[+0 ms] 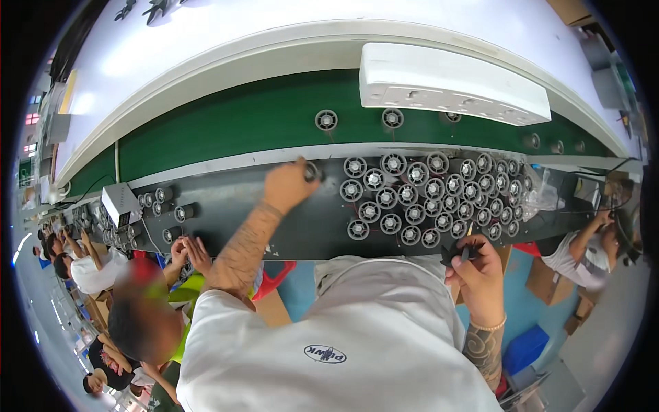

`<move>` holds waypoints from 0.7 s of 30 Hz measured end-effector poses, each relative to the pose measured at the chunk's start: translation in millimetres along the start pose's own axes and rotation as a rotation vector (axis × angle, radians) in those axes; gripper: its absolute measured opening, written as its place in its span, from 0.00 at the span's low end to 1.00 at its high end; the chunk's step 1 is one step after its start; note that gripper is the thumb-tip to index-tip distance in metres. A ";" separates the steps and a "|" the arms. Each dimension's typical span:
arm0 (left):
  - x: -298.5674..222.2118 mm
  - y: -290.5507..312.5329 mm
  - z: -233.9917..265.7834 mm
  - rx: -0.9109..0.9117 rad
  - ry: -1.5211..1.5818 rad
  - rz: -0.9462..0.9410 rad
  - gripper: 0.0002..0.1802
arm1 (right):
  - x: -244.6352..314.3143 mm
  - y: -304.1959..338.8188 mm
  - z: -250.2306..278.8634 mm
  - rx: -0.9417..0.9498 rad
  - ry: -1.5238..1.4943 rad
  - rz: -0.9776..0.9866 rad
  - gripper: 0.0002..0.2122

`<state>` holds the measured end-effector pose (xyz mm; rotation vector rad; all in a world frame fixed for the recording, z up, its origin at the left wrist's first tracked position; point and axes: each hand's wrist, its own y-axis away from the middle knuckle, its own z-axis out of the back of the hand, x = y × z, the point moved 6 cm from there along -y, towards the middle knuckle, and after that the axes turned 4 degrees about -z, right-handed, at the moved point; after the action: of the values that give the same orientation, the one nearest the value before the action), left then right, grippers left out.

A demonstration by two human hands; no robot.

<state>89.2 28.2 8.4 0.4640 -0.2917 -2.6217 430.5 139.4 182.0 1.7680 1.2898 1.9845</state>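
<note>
We judged the work to be partway along: a dense cluster of small round black fan units with pale hubs [425,196] already lay in rough rows on the dark work shelf [288,230] in front of us, and a few more of the same round units [326,120] sat well apart on the green conveyor belt [226,127] beyond the shelf, so some pieces had gone on while many seemed left to handle. Our left hand [287,185] was stretched forward over the shelf, its fingers closed around one small round black fan unit [312,172] at the left edge of the cluster, just short of the pale strip that borders the belt. That unit sat at the fingertips, on the cluster side of the hand, touching it. Our right hand [477,271] was drawn back close to our body, below the near edge of the shelf, its fingers clamped together on a small black fan impeller [458,254] and what looked like a thin dark stick-like tool; we could not tell exactly what that tool was. The impeller lay at the top of the fist, just beneath the lowest row of the cluster. A long white plastic housing [453,86] hung over the far side of the belt, and another person's hand [192,253] rested near the shelf to our left.
</note>
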 end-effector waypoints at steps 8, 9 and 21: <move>-15.1 -20.5 -10.1 -0.079 0.389 0.067 0.47 | -6.7 -6.2 15.8 -0.004 0.034 -0.002 0.09; -4.1 -36.1 -0.9 -0.112 0.442 0.190 0.47 | -4.8 -6.0 19.2 -0.014 0.007 -0.007 0.09; 32.5 -83.0 9.5 -0.247 0.110 0.085 0.26 | 18.9 5.1 9.7 0.003 -0.065 -0.017 0.12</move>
<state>25.1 86.4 -15.0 0.4965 0.0469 -2.4948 435.9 153.0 198.2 1.8008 1.2841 1.9010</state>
